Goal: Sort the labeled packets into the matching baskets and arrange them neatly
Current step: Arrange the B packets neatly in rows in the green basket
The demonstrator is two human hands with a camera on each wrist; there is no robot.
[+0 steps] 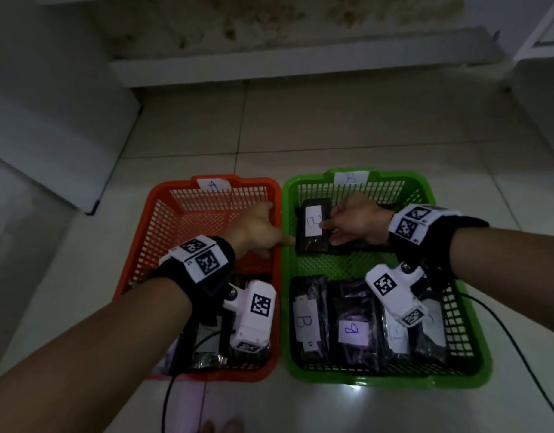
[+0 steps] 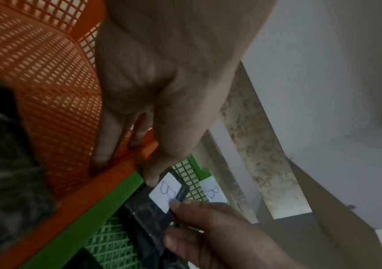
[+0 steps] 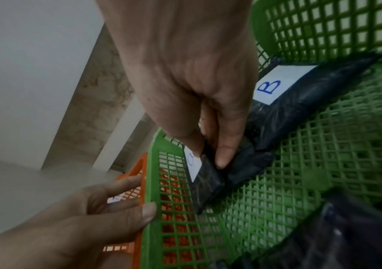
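While a black packet (image 1: 311, 226) with a white "B" sticker is lying in the far left part of the green basket (image 1: 450, 375), the right hand (image 1: 357, 221) is pinching it, forefinger on the sticker and thumb against the packet's near side, the fingers curling over its top. In the right wrist view that same packet is sitting partly over a second black packet (image 3: 305, 98), which is also wearing a "B" sticker and lying further toward the basket's far right corner. The left hand (image 1: 254, 229) is reaching across from the orange basket (image 1: 138, 245): its fingers are staying fairly straight, two of them resting on the orange rim where the baskets are touching, and one finger is pressing against the packet's left edge by the sticker; it is gripping nothing. Along the near side of the green basket a row of black packets (image 1: 354, 326) is standing side by side, several showing "B" stickers. More dark packets (image 1: 207, 345) are lying at the near end of the orange basket, mostly hidden under the left wrist camera. White tags marked "A" (image 1: 212, 184) and "B" (image 1: 350, 178) are sitting on the baskets' far rims, and both baskets are resting on a pale tiled floor (image 1: 332, 126).
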